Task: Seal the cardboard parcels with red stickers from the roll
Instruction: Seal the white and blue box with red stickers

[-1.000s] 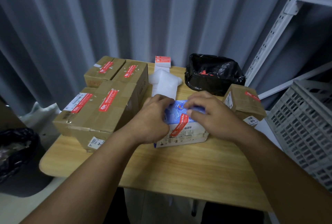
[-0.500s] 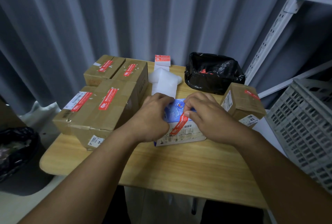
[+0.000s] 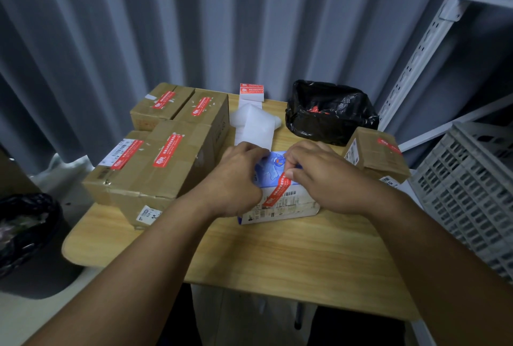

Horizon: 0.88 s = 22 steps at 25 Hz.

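1. While pressing the red sticker (image 3: 279,188) across the seam of the blue-and-white parcel (image 3: 280,198), rub outward from the middle to avoid wrinkles.
2. Left hand (image 3: 236,176): palm down, fingers curled closed onto the parcel's near-left edge, steadying it against the bench (image 3: 277,256).
3. Right hand (image 3: 324,176): thumb and forefinger pinched together on the sticker's upper end, just beside the left hand.

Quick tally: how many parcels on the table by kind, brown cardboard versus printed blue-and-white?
Brown cardboard parcels: 5
Blue-and-white printed parcel: 1
Total: 6
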{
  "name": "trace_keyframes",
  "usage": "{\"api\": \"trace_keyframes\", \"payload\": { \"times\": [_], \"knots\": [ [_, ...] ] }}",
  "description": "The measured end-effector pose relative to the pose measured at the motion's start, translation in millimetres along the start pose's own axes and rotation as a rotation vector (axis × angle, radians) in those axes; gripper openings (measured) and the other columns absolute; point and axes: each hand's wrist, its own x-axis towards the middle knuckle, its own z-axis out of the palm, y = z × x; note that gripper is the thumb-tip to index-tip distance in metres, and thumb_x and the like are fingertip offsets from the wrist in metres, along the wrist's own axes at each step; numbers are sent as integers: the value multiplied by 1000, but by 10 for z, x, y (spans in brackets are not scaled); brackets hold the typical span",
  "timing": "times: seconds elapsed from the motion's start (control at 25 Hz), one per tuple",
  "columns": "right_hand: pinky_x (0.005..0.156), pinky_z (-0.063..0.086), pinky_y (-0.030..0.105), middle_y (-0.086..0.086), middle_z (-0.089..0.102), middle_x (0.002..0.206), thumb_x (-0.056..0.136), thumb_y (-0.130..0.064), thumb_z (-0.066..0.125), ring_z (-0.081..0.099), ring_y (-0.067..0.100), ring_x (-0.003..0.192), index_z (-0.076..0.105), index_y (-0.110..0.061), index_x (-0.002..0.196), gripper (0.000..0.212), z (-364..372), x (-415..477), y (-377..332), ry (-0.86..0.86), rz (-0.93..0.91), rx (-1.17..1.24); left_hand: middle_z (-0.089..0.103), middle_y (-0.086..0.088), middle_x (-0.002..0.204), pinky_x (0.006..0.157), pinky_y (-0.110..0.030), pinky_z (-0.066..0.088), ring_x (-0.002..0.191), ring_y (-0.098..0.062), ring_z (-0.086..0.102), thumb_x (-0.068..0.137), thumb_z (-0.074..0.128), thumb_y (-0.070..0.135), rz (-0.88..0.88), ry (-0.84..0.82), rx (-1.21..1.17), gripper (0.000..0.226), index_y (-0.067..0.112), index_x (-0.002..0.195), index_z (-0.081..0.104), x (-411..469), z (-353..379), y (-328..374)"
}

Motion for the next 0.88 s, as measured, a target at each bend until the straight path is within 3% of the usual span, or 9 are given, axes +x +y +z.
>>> {"api": "trace_keyframes", "payload": {
  "times": [0.44,0.64,0.72,0.88],
  "knots": [
    [93,44,40,-6,56,102,102,-29,50,50,16,100,53,-24,91,13,-80,-35,-30,1,-3,38,43,0,140,98,-21,32,131,-19,35,77,66,-1,-21,-2,-8,78,18,149,43,-1,-6,22],
    [91,46,41,-4,57,104,102,-24,49,53,16,97,53,-22,92,10,-89,-98,-84,27,4,81,43,0,142,105,-32,38,135,-21,33,77,69,-1,-73,-25,-57,79,20,149,44,-27,-31,46],
    [90,46,44,-4,56,105,102,-23,49,55,17,96,52,-24,93,10,-94,-105,-84,80,-3,119,51,-3,139,106,-35,45,131,-23,44,74,71,-5,-108,-15,-134,74,17,143,54,-38,-88,93],
    [85,47,42,-3,55,100,103,-23,47,55,15,91,53,-19,95,10,-127,-90,-102,178,28,167,65,-8,122,90,-37,55,105,-25,65,76,68,-12,-194,1,-421,51,14,120,70,-87,-142,133]
  ]
}}
